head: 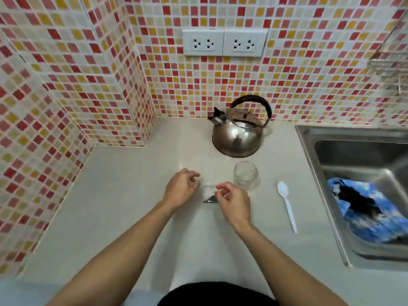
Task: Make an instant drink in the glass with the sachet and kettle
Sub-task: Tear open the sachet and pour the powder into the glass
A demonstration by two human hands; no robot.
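Observation:
A steel kettle (237, 138) with a black arched handle stands at the back of the pale counter. An empty clear glass (245, 175) stands upright just in front of it. My left hand (182, 189) and my right hand (233, 200) hover close together left of the glass, both pinching a small pale sachet (208, 193) stretched between them. The sachet is blurred; a dark silvery corner shows below my right fingers. A white plastic spoon (287, 205) lies on the counter to the right of the glass.
A steel sink (309, 138) lies at the right with a blue patterned cloth (366, 210) in its basin. Two double wall sockets (224, 43) sit on the mosaic tile wall. A tiled corner juts out at the left.

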